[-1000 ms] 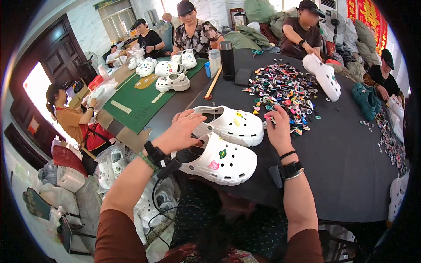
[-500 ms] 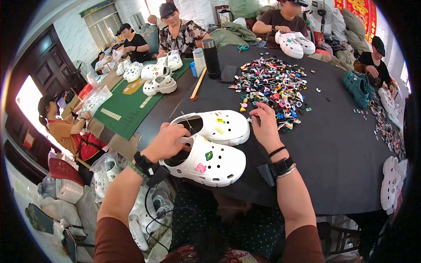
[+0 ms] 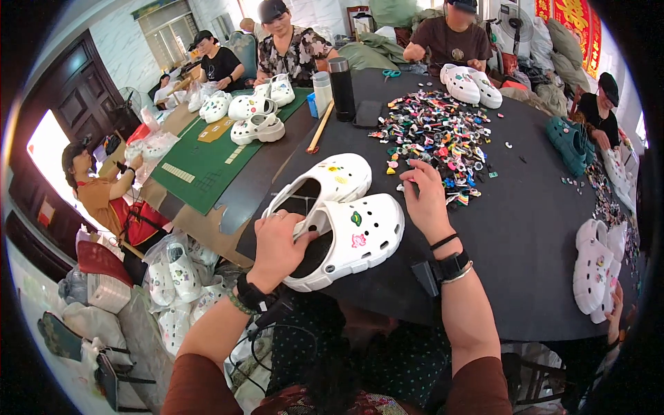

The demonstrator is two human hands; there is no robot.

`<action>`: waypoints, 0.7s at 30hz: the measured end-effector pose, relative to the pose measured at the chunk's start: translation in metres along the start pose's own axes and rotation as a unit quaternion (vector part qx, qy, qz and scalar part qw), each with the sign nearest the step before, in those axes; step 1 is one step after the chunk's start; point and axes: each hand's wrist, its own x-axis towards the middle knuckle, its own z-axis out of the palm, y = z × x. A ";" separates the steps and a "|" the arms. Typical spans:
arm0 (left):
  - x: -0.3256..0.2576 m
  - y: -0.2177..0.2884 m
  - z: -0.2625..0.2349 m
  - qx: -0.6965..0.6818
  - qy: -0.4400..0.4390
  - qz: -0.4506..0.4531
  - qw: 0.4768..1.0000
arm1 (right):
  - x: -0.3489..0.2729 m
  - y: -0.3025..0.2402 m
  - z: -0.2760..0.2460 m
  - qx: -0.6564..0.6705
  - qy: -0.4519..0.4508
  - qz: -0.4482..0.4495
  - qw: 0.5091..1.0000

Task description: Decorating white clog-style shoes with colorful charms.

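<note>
A pair of white clogs lies on the dark table in front of me, toes pointing right. My left hand (image 3: 280, 243) grips their adjoining inner rims near the heel openings. A green charm and a pink charm sit on the near clog (image 3: 379, 243). The far clog (image 3: 340, 173) carries yellow charms. Just right of the toes, my right hand (image 3: 427, 200) hovers with thumb and fingertips drawn together; whatever may be between them is too small to make out. Beyond it spreads a heap of small colourful shoe charms (image 3: 443, 135).
A black bottle (image 3: 342, 90), a phone (image 3: 369, 115) and a wooden stick (image 3: 321, 127) lie toward the back. Several white clogs stand on a green mat (image 3: 197, 166). Teal clogs (image 3: 568, 144) and another white pair (image 3: 591, 270) are at right. Co-workers sit around the table.
The clogs have turned, toes swinging away from me, with my left hand shifting along. My right hand has moved slightly right and nearer me. Across the table, a co-worker's white clogs are lowered.
</note>
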 end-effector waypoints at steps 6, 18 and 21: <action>0.004 -0.003 -0.007 0.006 -0.059 -0.022 0.998 | -0.002 0.005 0.000 -0.022 0.002 -0.021 1.000; 0.005 -0.012 0.001 -0.020 -0.039 -0.047 0.998 | -0.005 0.006 0.002 0.003 0.003 -0.008 1.000; 0.000 -0.006 0.003 -0.044 0.007 -0.023 0.999 | -0.006 0.003 0.004 0.016 -0.009 -0.009 1.000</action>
